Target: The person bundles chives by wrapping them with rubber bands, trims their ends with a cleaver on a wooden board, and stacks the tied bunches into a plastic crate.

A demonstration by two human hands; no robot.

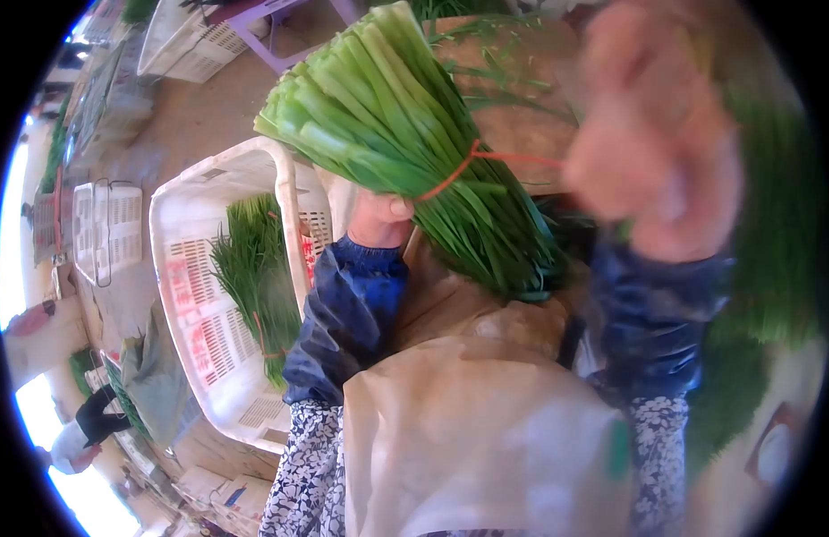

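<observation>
A thick bunch of garlic chives [369, 107] lies across my left hand [378, 215], pale cut stems toward the upper left and dark leaves toward my lap. My left hand is closed around its underside; most of the fingers are hidden behind the stems. An orange-red tie [522, 159] goes round the bunch and runs taut to my right hand [656, 152]. That hand is blurred by motion, with its fingers closed where the tie's end enters them. Below the bunch is a beige apron [486, 430] over my lap.
At left stands a white plastic basket [186, 277] holding tied chives [262, 268]. A brown board [522, 72] with loose leaves lies ahead. More greens [772, 206] fill the right side. White crates [110, 228], a purple stool [253, 31] and another person [79, 438] are farther left.
</observation>
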